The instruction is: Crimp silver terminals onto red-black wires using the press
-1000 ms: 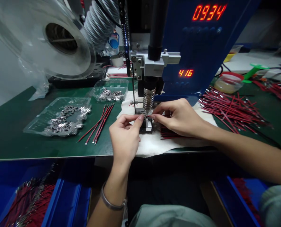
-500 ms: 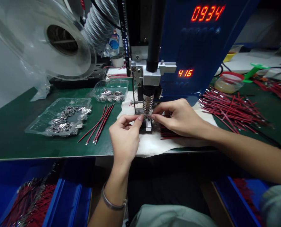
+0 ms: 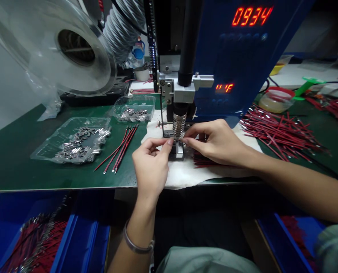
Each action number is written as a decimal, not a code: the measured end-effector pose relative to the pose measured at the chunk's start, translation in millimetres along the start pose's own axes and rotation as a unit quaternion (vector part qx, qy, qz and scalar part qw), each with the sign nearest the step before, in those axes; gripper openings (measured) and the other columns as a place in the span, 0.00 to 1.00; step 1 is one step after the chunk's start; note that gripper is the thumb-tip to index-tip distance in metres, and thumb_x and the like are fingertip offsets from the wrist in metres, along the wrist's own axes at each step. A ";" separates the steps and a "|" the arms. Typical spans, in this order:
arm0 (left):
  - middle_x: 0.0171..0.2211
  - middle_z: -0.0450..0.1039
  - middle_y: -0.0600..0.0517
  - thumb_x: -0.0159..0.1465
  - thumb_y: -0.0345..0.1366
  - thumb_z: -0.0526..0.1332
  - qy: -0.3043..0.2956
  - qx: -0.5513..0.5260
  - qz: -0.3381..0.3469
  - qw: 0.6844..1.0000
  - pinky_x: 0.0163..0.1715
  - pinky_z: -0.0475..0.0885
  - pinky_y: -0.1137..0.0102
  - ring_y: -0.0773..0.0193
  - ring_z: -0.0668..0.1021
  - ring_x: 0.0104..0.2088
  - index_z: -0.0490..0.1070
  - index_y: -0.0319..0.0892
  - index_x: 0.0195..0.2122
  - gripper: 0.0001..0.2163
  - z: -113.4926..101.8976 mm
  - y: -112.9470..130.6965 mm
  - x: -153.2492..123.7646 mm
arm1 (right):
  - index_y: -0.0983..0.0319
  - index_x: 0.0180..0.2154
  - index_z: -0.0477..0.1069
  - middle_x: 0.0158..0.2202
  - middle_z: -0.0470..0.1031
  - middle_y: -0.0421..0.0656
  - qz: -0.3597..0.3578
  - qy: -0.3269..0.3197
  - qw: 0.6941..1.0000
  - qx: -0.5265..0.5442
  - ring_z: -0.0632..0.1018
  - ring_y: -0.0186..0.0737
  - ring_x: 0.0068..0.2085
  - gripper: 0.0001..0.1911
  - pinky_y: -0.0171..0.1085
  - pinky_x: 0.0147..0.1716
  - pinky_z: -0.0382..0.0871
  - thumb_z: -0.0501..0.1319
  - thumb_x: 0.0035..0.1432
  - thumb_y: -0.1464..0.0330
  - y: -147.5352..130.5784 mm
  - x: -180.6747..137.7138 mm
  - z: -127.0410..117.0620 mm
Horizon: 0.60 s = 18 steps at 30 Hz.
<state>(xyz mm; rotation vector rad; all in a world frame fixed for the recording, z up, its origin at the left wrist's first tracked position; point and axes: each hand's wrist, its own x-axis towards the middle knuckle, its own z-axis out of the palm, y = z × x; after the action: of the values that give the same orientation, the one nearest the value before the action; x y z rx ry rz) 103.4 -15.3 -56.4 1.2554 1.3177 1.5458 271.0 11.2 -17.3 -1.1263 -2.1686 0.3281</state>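
Observation:
My left hand (image 3: pixel 153 163) is pinched closed, thumb against forefinger, at the left side of the machine's spring-wrapped tip (image 3: pixel 179 127). On the tip's other side my right hand (image 3: pixel 217 142) is also pinched closed. Whatever sits between either pair of fingertips is too small to make out. Just below the fingertips stands a small metal fixture (image 3: pixel 179 151). Dark red wires (image 3: pixel 204 160) lie on a white cloth (image 3: pixel 183 176), partly under my right hand. The blue machine (image 3: pixel 222 49) carries lit red digits.
Left on the green table (image 3: pixel 12 167) are two clear trays (image 3: pixel 40 151) (image 3: pixel 114 110) of small metal parts and a few red wires (image 3: pixel 123 151). A large wire pile (image 3: pixel 279 132) and a red-lidded jar (image 3: pixel 277 100) lie right. Blue bins (image 3: pixel 80 242) sit below the table edge.
Both hands keep the same pinch at the tip. The lower display's digits look different, and the whole view has shifted very slightly.

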 end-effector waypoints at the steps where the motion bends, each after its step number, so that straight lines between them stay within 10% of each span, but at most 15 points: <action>1: 0.20 0.70 0.53 0.55 0.41 0.67 0.000 0.000 0.002 1.000 0.12 0.54 0.75 0.74 0.63 0.13 0.74 0.39 0.30 0.10 -0.1 0.0 0.0 | 0.64 0.30 0.77 0.25 0.77 0.40 0.000 0.001 1.000 0.000 0.71 0.30 0.23 0.07 0.31 0.25 0.61 0.61 0.56 0.68 0.0 -0.1 0.0; 18: 0.24 0.72 0.53 0.55 0.40 0.67 0.002 -0.008 0.005 1.000 0.14 0.55 0.76 0.76 0.63 0.14 0.74 0.38 0.30 0.10 0.1 -0.4 0.0 | 0.64 0.30 0.77 0.27 0.78 0.40 -0.001 -0.003 1.000 0.000 0.73 0.30 0.25 0.07 0.30 0.27 0.62 0.61 0.55 0.70 -1.9 0.2 -0.7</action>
<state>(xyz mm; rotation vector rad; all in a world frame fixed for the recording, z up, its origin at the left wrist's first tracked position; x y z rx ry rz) 103.5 -15.2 -56.8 1.2528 1.3012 1.5635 270.2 10.2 -15.7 -1.1247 -2.1754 0.3311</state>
